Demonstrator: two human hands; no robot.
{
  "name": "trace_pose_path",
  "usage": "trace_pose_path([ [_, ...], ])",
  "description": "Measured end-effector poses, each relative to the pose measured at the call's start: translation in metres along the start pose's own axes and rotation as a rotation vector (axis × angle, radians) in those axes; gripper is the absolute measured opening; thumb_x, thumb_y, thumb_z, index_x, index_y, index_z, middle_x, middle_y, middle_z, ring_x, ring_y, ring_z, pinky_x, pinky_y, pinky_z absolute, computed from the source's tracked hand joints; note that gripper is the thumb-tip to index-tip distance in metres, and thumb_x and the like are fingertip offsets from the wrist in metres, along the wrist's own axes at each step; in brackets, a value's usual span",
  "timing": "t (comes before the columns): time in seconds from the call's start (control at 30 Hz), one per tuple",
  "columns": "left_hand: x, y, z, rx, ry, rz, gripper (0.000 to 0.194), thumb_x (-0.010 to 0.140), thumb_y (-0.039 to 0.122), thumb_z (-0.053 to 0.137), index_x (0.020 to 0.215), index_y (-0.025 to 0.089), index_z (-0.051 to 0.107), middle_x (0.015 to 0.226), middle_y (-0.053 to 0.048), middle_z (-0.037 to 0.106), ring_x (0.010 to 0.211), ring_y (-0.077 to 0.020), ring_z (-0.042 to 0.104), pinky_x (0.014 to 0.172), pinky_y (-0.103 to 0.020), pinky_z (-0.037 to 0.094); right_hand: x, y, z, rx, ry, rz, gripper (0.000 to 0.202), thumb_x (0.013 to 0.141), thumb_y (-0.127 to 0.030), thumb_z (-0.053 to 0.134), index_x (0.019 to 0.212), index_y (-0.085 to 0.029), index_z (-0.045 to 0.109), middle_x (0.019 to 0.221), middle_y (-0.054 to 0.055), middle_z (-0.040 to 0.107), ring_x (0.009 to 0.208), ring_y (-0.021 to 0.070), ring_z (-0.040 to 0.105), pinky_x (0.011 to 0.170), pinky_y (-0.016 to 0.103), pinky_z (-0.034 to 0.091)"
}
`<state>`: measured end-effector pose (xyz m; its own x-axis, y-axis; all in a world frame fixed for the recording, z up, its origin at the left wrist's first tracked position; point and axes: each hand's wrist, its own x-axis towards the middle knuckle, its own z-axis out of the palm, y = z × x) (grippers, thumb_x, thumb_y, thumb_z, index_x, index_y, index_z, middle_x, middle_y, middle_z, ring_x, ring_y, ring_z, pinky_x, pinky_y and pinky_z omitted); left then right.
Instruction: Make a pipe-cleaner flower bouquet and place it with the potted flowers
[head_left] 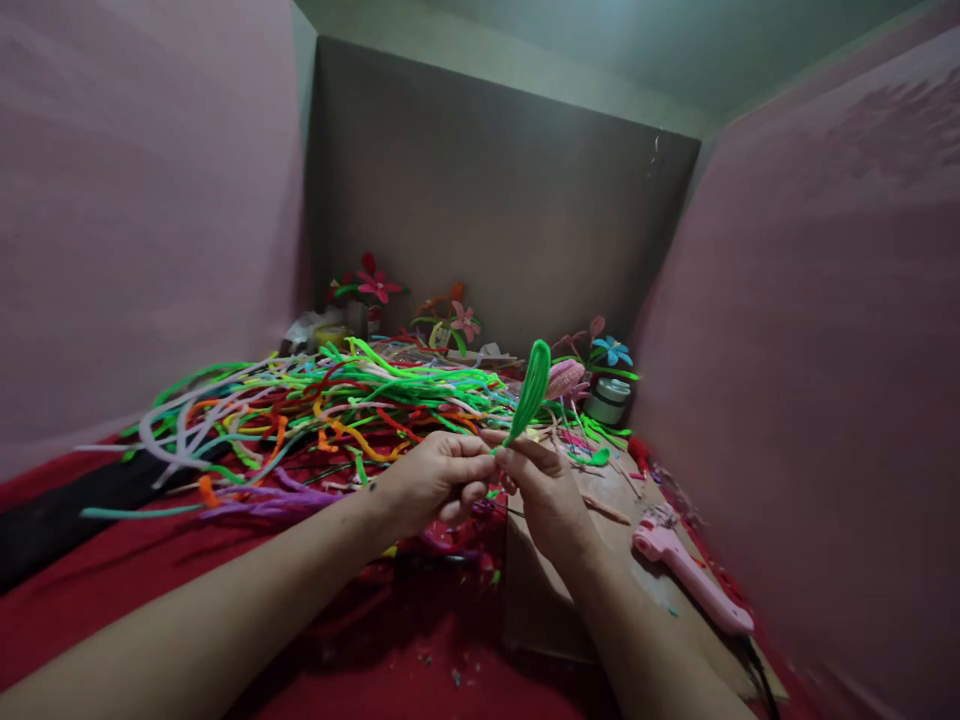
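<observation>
A green pipe-cleaner leaf (532, 393) stands upright, leaning slightly right, above the fingertips of both hands. My right hand (541, 487) pinches its narrow base between thumb and fingers. My left hand (442, 477) meets the right hand at the same base, its thumb and index finger pressed together at the lower end of the leaf. The other left fingers are curled. Behind the hands lies a large heap of colored pipe cleaners (360, 385), mostly green, with white, orange, red and purple ones.
A pink glue gun (694, 575) lies on a cardboard sheet (544, 590) at the right. Pipe-cleaner flowers (377, 285) stand along the back wall, and a silver tin (608, 399) is at the back right. Red cloth (97, 640) covers the surface.
</observation>
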<state>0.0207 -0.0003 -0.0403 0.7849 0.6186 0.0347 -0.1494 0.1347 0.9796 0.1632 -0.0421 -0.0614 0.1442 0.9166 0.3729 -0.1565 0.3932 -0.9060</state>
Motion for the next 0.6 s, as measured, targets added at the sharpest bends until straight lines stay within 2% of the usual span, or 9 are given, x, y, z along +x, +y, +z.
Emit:
trace_pose_path([
  [0.07,-0.001,-0.002,-0.002,-0.131,-0.098,-0.014,0.024,0.078,0.033,0.060,0.067,0.013,0.053,0.041,0.008,0.043,0.027,-0.0011,0.028,0.031,-0.014,0.026,0.000,-0.002,-0.001,0.053,-0.029,0.000,0.014,0.072,-0.023,0.069,0.083,-0.026,0.074,0.074,-0.002,0.060,0.069,0.0117,0.047,0.069,0.026,0.038],
  [0.17,-0.002,-0.005,-0.004,-0.261,-0.236,-0.012,0.016,0.078,0.029,0.060,0.079,0.014,0.055,0.039,0.011,0.039,0.025,-0.0015,0.019,0.030,-0.016,0.030,-0.001,-0.006,-0.001,0.154,-0.190,0.049,0.017,0.073,-0.025,0.066,0.088,-0.025,0.073,0.068,-0.001,0.061,0.063,0.0120,0.048,0.066,0.027,0.039],
  [0.23,-0.002,-0.005,-0.004,-0.247,-0.270,-0.015,0.016,0.079,0.030,0.058,0.082,0.015,0.054,0.038,0.011,0.036,0.025,-0.0017,0.016,0.029,-0.016,0.027,0.000,-0.005,-0.001,0.205,-0.248,0.068,0.018,0.073,-0.025,0.066,0.090,-0.025,0.073,0.068,-0.001,0.063,0.063,0.0126,0.049,0.065,0.028,0.039],
  [0.27,-0.002,-0.004,-0.004,-0.185,-0.254,-0.010,0.017,0.080,0.031,0.056,0.080,0.015,0.053,0.039,0.011,0.037,0.025,-0.0020,0.017,0.029,-0.016,0.025,0.000,-0.003,-0.002,0.211,-0.224,0.055,0.018,0.072,-0.023,0.067,0.088,-0.026,0.073,0.070,-0.001,0.063,0.065,0.0129,0.051,0.066,0.028,0.039],
  [0.3,-0.001,-0.004,-0.003,-0.083,-0.210,0.006,0.019,0.081,0.033,0.054,0.078,0.015,0.053,0.041,0.010,0.038,0.026,-0.0026,0.021,0.030,-0.017,0.024,0.000,0.000,-0.002,0.199,-0.168,0.030,0.017,0.071,-0.022,0.068,0.086,-0.026,0.074,0.073,-0.001,0.064,0.068,0.0131,0.051,0.067,0.027,0.039],
  [0.37,0.000,-0.005,0.000,0.240,-0.038,0.107,0.024,0.084,0.036,0.048,0.072,0.015,0.052,0.045,0.006,0.042,0.031,-0.0047,0.031,0.034,-0.018,0.026,0.001,0.005,-0.003,0.140,-0.028,-0.004,0.014,0.069,-0.021,0.069,0.081,-0.025,0.074,0.076,-0.001,0.065,0.071,0.0133,0.052,0.068,0.027,0.039],
  [0.43,0.000,-0.010,0.003,0.663,0.198,0.291,0.023,0.085,0.033,0.045,0.073,0.016,0.053,0.054,0.003,0.050,0.043,-0.0080,0.043,0.043,-0.019,0.032,0.001,0.008,-0.002,0.071,0.075,0.011,0.013,0.070,-0.025,0.069,0.082,-0.024,0.074,0.077,-0.001,0.065,0.071,0.0140,0.052,0.067,0.027,0.040],
  [0.5,-0.001,-0.017,0.005,1.041,0.370,0.454,0.019,0.086,0.026,0.043,0.075,0.017,0.055,0.062,0.000,0.055,0.054,-0.0113,0.049,0.052,-0.022,0.036,-0.001,0.006,0.001,0.029,0.131,0.050,0.015,0.069,-0.027,0.069,0.082,-0.022,0.074,0.075,0.000,0.066,0.071,0.0148,0.053,0.067,0.028,0.040],
  [0.6,-0.001,-0.025,0.006,1.290,0.422,0.495,0.019,0.086,0.019,0.038,0.077,0.017,0.055,0.065,-0.002,0.058,0.057,-0.0130,0.051,0.055,-0.023,0.036,-0.004,0.002,0.006,0.014,0.165,0.073,0.012,0.066,-0.027,0.072,0.076,-0.021,0.074,0.068,-0.001,0.064,0.064,0.0126,0.051,0.065,0.027,0.040],
])
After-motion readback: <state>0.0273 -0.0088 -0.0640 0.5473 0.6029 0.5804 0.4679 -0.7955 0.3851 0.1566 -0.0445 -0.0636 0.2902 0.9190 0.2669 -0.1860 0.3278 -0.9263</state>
